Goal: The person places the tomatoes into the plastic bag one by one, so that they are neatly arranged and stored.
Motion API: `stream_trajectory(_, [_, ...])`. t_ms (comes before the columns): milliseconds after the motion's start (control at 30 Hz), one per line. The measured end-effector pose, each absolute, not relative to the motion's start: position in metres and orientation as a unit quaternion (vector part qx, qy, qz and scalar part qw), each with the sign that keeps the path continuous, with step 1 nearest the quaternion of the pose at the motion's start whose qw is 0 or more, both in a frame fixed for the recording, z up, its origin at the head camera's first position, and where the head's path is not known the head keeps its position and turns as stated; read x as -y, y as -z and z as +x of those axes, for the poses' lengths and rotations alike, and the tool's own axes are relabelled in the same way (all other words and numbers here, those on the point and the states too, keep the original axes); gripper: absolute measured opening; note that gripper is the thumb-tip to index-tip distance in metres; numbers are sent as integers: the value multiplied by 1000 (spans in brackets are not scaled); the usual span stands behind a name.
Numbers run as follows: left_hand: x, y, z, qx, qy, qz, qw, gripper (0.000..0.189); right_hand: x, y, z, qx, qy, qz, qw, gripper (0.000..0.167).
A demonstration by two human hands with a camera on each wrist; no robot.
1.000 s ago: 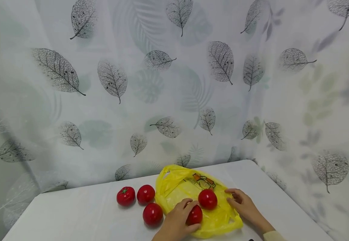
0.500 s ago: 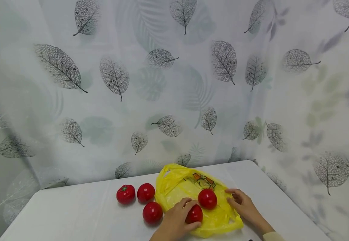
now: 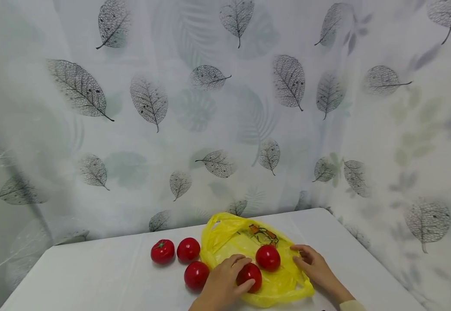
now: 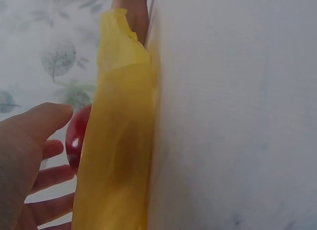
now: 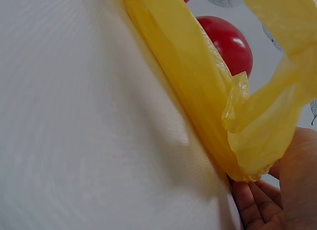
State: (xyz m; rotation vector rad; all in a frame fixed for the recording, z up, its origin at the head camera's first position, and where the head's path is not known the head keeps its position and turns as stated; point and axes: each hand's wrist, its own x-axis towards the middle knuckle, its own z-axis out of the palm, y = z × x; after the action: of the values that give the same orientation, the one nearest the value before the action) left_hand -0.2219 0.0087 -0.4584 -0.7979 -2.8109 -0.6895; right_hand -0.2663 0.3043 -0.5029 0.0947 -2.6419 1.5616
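Observation:
A yellow plastic bag lies spread on the table with two red tomatoes on it. My left hand is beside the nearer tomato, fingers spread loosely over its far side. In the left wrist view, the thumb and fingers stand apart from that tomato. The other tomato on the bag sits just behind, to the right. At the bag's right edge, my right hand holds the yellow plastic between thumb and fingers. The right wrist view shows its fingers low against the bag, partly covered by it.
To the left of the bag are three more red tomatoes: one with a green stem top, one beside it, one nearer. The white table backs onto a leaf-patterned curtain.
My left hand has loosened from the nearer tomato and drawn slightly left, so more of the tomato shows. The right hand and the bag have stayed in place.

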Motion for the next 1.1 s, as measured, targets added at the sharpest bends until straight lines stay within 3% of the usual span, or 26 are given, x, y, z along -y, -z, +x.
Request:
stream_trajectory(800, [34,446,-216,928,188,-264,184,45,-304,501,-266,861,-505,40,34,34])
stream_trajectory(1100, [62,450,-220,943,199,-222,151,51,-303,501,-266,864,-501,33,34,35])
